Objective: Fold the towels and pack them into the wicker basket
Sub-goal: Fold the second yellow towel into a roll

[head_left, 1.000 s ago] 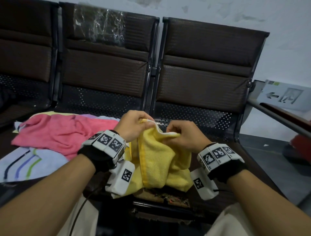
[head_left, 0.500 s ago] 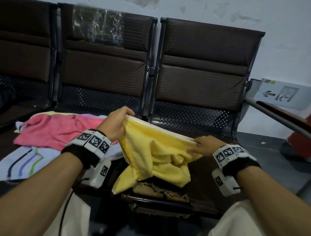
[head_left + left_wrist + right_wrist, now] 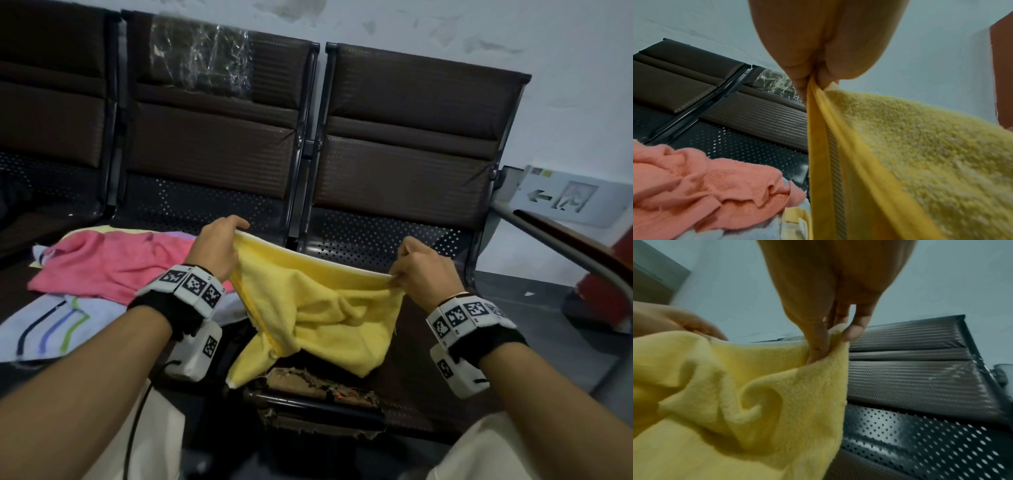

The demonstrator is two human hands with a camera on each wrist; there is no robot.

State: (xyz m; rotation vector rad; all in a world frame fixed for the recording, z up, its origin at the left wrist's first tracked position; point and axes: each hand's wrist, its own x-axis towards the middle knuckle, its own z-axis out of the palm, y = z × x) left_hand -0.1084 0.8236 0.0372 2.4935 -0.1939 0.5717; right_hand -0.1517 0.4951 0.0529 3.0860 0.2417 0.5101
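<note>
A yellow towel [image 3: 322, 308] hangs stretched between my two hands above the dark seat. My left hand [image 3: 219, 246] pinches its left top corner, and the left wrist view shows the fingers closed on the towel's hem [image 3: 813, 91]. My right hand [image 3: 421, 274] pinches the right top corner between thumb and fingers [image 3: 830, 340]. The top edge runs taut from hand to hand; the rest sags in folds [image 3: 748, 402]. A pink towel [image 3: 113, 263] lies crumpled on the seat to the left. No wicker basket is in view.
A white towel with dark, blue and green stripes [image 3: 48, 325] lies beside the pink one. Dark padded bench seats [image 3: 394, 171] with perforated metal stand ahead. The seat's front edge [image 3: 318, 387] is torn. A metal rail [image 3: 561, 246] slants at the right.
My hands have moved apart, the right one going right and up, so the bunched yellow towel has spread out and its top edge is pulled taut.
</note>
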